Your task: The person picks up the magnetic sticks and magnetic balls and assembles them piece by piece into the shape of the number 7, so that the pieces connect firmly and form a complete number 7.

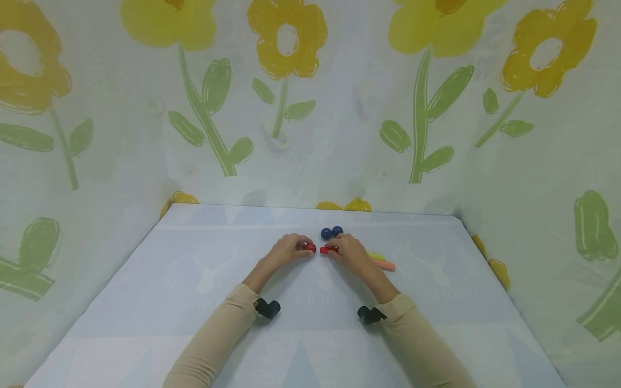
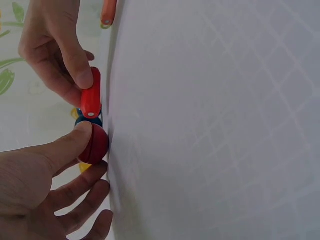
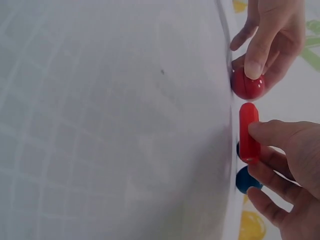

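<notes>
Both pieces are in hand but apart, so the work looks, by judgement, only partly done. With twelve at the desk's (image 1: 145, 302) far edge, the left hand (image 1: 287, 249) pinches a red ball (image 3: 250, 88) between thumb and fingers; a dark line crosses it, and whether that is a seam or a second ball I cannot tell. Just beside it at three o'clock, the right hand (image 1: 350, 252) pinches a red stick (image 3: 247, 120), its near end pointing at the ball across a small gap. Unheld on the desk lie two blue balls (image 1: 326, 234) at two o'clock from the red ball, and a yellow stick (image 1: 377, 256) and an orange stick (image 1: 386, 265) between three and four; nothing visible is joined to those sticks.
</notes>
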Demonstrator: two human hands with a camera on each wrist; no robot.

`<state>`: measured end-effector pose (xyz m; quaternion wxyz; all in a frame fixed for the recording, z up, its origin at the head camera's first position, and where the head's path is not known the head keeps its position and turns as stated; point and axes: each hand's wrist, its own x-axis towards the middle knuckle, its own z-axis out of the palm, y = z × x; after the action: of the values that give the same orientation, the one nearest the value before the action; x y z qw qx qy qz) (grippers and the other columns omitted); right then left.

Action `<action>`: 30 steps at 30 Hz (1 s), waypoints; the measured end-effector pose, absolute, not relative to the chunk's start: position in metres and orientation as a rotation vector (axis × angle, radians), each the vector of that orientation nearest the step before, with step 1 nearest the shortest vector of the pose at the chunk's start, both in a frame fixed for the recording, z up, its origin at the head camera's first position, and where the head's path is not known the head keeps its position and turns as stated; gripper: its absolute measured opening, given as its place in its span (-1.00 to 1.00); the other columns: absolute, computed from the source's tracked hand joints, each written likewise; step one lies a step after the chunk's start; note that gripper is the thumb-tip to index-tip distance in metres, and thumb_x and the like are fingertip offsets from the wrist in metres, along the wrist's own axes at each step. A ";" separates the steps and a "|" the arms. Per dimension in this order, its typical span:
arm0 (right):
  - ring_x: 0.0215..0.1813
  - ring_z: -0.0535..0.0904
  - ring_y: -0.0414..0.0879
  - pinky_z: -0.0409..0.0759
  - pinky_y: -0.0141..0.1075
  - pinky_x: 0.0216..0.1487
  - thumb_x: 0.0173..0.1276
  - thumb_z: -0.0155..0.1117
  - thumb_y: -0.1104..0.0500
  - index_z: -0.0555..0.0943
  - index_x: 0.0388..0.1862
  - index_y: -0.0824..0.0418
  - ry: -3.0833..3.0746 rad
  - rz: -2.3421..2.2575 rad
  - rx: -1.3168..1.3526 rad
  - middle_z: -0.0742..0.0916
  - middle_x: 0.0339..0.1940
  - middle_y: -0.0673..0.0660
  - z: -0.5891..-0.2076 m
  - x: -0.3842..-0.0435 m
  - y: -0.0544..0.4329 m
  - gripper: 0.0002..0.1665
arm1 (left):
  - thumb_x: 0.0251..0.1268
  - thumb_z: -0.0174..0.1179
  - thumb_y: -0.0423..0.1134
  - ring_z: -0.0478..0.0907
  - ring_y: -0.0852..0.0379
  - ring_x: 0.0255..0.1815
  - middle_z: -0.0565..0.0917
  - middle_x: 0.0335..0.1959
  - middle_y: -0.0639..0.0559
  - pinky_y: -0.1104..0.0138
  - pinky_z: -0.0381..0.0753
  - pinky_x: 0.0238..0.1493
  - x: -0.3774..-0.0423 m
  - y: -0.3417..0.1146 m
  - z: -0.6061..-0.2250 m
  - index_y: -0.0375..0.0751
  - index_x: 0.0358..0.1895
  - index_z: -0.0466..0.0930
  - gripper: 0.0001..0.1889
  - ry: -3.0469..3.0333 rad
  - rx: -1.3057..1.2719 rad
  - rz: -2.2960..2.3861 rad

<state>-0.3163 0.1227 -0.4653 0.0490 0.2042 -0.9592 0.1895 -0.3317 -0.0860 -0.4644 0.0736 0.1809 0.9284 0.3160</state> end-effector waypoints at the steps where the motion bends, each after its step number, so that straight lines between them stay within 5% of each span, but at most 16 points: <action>1: -0.21 0.49 -0.10 0.60 -0.30 -0.07 0.27 0.41 0.16 0.76 -0.06 0.10 -2.925 0.575 0.619 0.72 -0.26 0.06 -0.465 -0.316 0.122 -0.74 | 0.27 0.32 -0.16 0.59 0.09 -0.11 0.73 -0.08 -0.05 0.20 0.63 0.08 -0.332 -0.086 -0.464 -0.14 0.12 0.65 -0.63 2.788 0.546 0.948; 30: -0.18 0.50 -0.10 0.63 -0.26 0.00 0.29 0.39 0.17 0.74 -0.01 0.10 -2.941 0.551 0.615 0.73 -0.19 0.08 -0.463 -0.316 0.114 -0.72 | 0.25 0.34 -0.15 0.60 0.10 -0.15 0.75 -0.08 -0.06 0.19 0.64 0.08 -0.334 -0.086 -0.468 -0.16 0.10 0.66 -0.63 2.773 0.563 0.976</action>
<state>-0.3161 0.1142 -0.4627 0.0433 0.2012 -0.9618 0.1803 -0.3341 -0.0863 -0.4678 0.0741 0.1876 0.9239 0.3251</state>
